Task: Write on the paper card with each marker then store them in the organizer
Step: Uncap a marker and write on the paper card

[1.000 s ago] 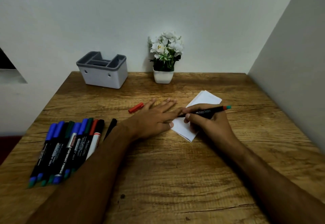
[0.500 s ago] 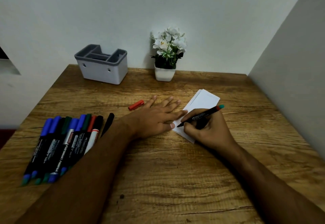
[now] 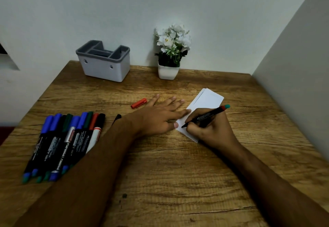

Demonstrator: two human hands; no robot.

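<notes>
Paper card (image 3: 206, 102) lies white and flat on the bench (image 3: 178, 173), and everything else is easiest placed from it. The left hand (image 3: 158, 118) rests open at the card's left edge, fingers (image 3: 179, 103) spread and flat, the thumb and forefinger tips just on the paper to pin it. The right hand (image 3: 211, 130) covers the card's near corner, closed in a writing grip around a black marker (image 3: 204, 116) whose tip touches the paper and whose red and teal tail end points away to the right.

Left of the card, just beyond the flat hand, lies a loose red cap (image 3: 139, 103), most likely this marker's. Further left and nearer sits a row of markers (image 3: 67, 141) laid side by side, with blue, green, red and black caps. Far off beyond the card to the left, against the wall, stands the grey organizer (image 3: 105, 62); a small pot of white flowers (image 3: 170, 52) stands almost straight behind the card.

The card looks thin, light and likely to slide on the smooth wood, so it wants holding down by an edge, clear of the writing. The marker seems a light, stiff plastic barrel, best gripped low near the tip for writing and by mid-barrel for carrying.

On the held marker I can read "FABER-CASTELL" in white print. One marker in the row carries what looks like "PERMANENT"; the other labels are too small to make out.
</notes>
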